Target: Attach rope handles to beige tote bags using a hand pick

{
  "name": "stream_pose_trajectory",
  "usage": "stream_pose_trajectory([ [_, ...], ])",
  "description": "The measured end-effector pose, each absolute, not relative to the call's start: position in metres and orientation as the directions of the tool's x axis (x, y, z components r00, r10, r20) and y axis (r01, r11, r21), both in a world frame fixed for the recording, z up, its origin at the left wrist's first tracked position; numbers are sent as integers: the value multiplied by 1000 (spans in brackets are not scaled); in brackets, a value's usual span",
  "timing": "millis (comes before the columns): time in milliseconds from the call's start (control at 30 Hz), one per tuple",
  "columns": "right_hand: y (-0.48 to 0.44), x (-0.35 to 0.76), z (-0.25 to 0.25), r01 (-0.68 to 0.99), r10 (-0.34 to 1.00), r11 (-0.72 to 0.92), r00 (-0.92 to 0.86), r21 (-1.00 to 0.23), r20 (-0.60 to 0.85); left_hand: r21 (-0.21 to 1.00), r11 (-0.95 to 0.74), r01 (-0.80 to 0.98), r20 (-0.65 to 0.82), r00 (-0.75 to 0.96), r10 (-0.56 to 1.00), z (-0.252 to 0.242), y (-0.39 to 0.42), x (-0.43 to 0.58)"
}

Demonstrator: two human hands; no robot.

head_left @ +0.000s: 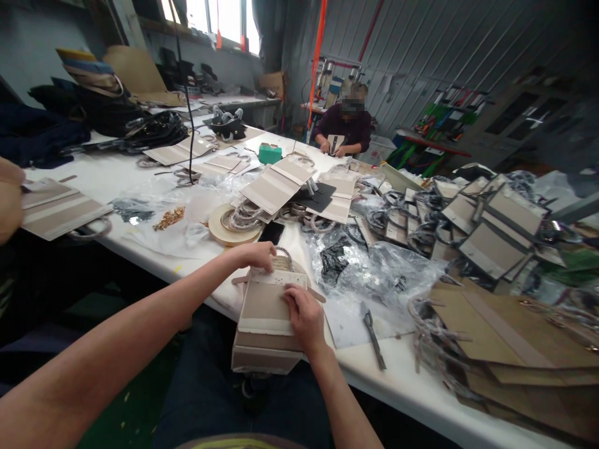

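A beige bag piece [266,305] with lighter bands lies at the table's front edge, its lower part overhanging above my lap. My left hand [260,254] is at its upper edge, fingers curled down; anything between the fingertips is too small to make out. On the right side of the piece rests my right hand [305,317], fingers bent and close together near a pale strip with small dark marks. Narrow straps stick out at both sides of the top. A wrapped handle [283,254] shows behind my left hand.
Beyond the piece are a tape roll [234,224], a black phone [271,234] and stacked bag pieces [274,187]. A metal tool [373,337] lies right, near brown panels [515,324]. Another person [344,121] sits across the table; someone's arm [9,199] shows at far left.
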State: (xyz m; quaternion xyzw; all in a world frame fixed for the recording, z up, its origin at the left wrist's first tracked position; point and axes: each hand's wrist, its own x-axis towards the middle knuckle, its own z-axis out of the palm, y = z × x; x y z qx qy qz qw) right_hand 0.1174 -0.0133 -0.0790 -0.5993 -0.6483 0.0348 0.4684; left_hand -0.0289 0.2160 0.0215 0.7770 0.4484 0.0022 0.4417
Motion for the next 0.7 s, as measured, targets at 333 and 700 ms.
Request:
stream_pose_trajectory([
  [333,-14,117,-80,762,768,337,117,-553,630,785,141,604,-600,683,417,7,230,-49],
  [700,-15,116,-81,799,757,320,108,-509,644,817,235,527,-569,803,178,-8,220,-49],
])
